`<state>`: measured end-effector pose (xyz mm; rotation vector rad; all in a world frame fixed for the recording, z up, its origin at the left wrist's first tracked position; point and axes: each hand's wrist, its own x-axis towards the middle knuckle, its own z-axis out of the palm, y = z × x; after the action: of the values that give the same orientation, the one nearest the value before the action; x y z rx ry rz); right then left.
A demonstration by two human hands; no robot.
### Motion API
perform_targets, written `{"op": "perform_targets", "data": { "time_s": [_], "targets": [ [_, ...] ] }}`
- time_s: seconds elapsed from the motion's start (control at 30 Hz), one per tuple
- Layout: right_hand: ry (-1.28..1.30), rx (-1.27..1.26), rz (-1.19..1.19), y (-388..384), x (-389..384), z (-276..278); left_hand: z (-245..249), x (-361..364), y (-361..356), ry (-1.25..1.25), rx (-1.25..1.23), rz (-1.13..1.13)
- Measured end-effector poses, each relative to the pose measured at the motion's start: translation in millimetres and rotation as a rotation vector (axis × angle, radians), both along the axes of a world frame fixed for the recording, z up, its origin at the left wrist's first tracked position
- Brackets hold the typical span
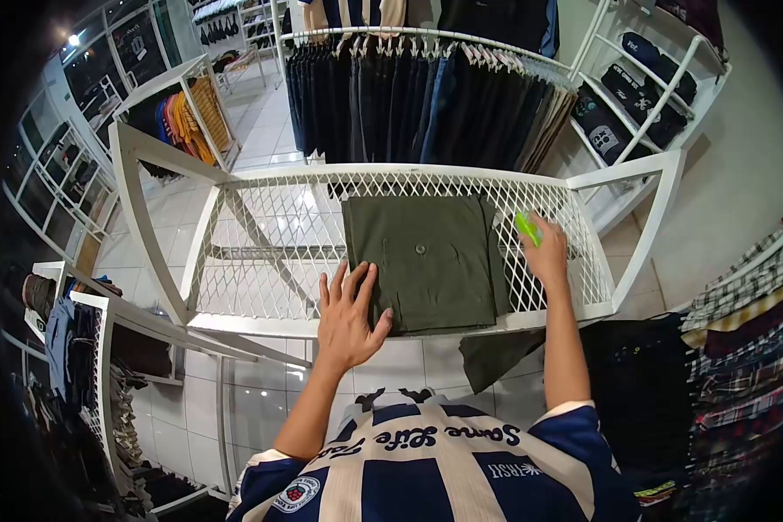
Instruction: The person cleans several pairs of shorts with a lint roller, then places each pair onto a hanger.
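Note:
A dark olive green garment (426, 261), folded into a rough square with a round button near its middle, lies on the white mesh rack (270, 209). One part of the cloth hangs below the rack's front edge. My left hand (350, 317) rests with spread fingers on the garment's left edge. To the right of the cloth, my right hand (545, 250) has its fingers closed round a small bright green object (527, 228), whose kind I cannot make out.
Dark trousers (391, 104) hang on a rail behind the rack. Shelves (661, 130) with folded shirts stand at the back right, plaid shirts (748, 348) hang at the right. White frames (100, 348) with clothes are at the left.

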<state>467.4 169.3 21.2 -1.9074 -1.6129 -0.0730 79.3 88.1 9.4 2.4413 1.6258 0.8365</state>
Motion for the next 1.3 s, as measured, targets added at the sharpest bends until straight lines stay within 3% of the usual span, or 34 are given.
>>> {"op": "perform_targets", "data": {
  "time_s": [0.07, 0.17, 0.3, 0.37, 0.43, 0.5, 0.57, 0.63, 0.7, 0.73, 0.87, 0.97, 1.03, 1.07, 1.1, 1.17, 1.23, 1.3],
  "targets": [
    [0.051, -0.066, -0.005, -20.7, -9.5, -4.4, 1.8, -1.1, 1.3, 0.000, -0.025, -0.050],
    [-0.130, 0.173, 0.005, -25.3, -9.0, -36.3, 5.7, -5.3, 1.5, -0.011, -0.084, -0.113],
    [-0.326, 0.300, -0.041, -78.2, -58.9, 21.1, 24.9, -19.7, -8.9, -0.005, -0.144, -0.314],
    [0.187, -0.151, 0.065, -106.6, -79.3, 25.2, 19.1, -16.9, -14.6, 0.025, -0.096, -0.293],
    [0.039, -0.044, 0.098, -120.7, -94.9, 8.5, -2.0, -17.3, -14.0, 0.023, -0.002, -0.241],
    [0.068, 0.025, 0.138, -119.5, -99.7, -4.3, -1.9, -16.8, -17.4, -0.014, 0.060, -0.244],
    [0.283, 0.015, 0.163, -117.7, -100.3, -11.5, -7.8, -19.7, -19.0, -0.098, 0.083, -0.296],
    [0.252, 0.028, 0.175, -118.0, -101.1, -7.5, -11.0, -21.7, -21.5, -0.122, 0.073, -0.298],
    [0.522, -0.133, 0.149, -117.6, -100.4, 1.3, -8.5, -24.3, -21.6, -0.142, 0.067, -0.305],
    [0.646, -0.074, 0.220, -115.2, -97.8, -0.6, -5.0, -24.7, -20.2, -0.145, 0.064, -0.330],
    [0.850, -0.063, 0.370, -99.9, -86.7, 3.5, 12.4, -27.8, -16.9, -0.146, 0.013, -0.397],
    [0.964, -0.128, 0.435, -83.1, -91.5, 40.9, 27.2, -33.3, -3.2, -0.229, 0.120, -0.375],
    [1.569, -0.097, 0.507, -73.0, -97.9, 69.9, 44.8, -28.7, 9.1, -0.295, 0.209, -0.333],
    [1.608, -0.091, 0.643, -65.1, -92.1, 75.1, 51.0, -27.3, 17.9, -0.332, 0.211, -0.292],
    [1.605, -0.094, 0.647, -56.9, -87.0, 74.6, 56.9, -26.5, 26.1, -0.371, 0.212, -0.249],
    [1.026, 0.025, 0.811, -36.6, -78.2, 68.2, 67.3, -21.8, 49.5, -0.408, 0.356, -0.202],
    [0.710, 0.024, 0.673, -27.2, -80.2, 76.3, 74.0, -15.9, 69.4, -0.470, 0.418, -0.177],
    [0.119, 0.144, 0.629, 0.9, -69.1, 74.5, 74.4, -8.1, 89.6, -0.571, 0.446, -0.166]
  ]
}}
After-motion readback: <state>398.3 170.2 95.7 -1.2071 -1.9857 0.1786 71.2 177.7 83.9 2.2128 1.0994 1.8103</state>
